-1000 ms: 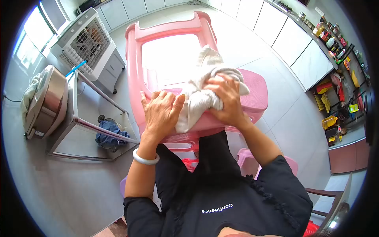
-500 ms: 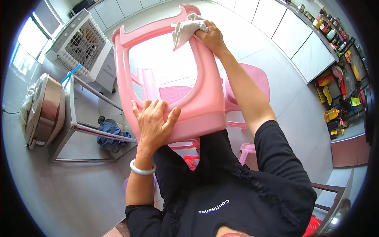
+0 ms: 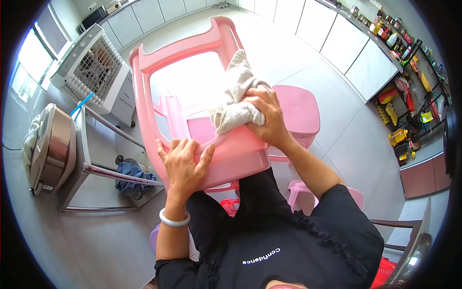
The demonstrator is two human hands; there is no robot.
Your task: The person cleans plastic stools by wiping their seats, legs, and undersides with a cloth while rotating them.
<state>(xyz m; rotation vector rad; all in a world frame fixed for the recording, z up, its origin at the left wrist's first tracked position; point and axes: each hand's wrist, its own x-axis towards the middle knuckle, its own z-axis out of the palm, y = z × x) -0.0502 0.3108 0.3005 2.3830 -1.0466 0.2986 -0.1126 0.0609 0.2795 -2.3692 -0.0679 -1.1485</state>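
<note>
Cloth pressed to a pink plastic frame across the knees

A crumpled whitish cloth (image 3: 231, 101) lies over the right rail of the pink plastic frame (image 3: 240, 154). Its long way follows the rail, one tip pointing away from the person. The right hand (image 3: 264, 113) grips it with bent fingers, and together they hide part of the rail. The frame leans at the lap, its broad panel nearest the body; its long axis runs forward, the far end veering left. The left hand (image 3: 183, 166) grips the near inner edge, thumb spread on the panel.

Just beyond the right hand stands a pink stool (image 3: 301, 113), its left side partly blocked from view. To the left, a metal-framed stand (image 3: 98, 172) bears a brown appliance (image 3: 53, 149); an air cooler (image 3: 94, 67) is behind it. White cabinets (image 3: 332, 33) line the far side, with a yellow bottle (image 3: 398, 137) at right.
</note>
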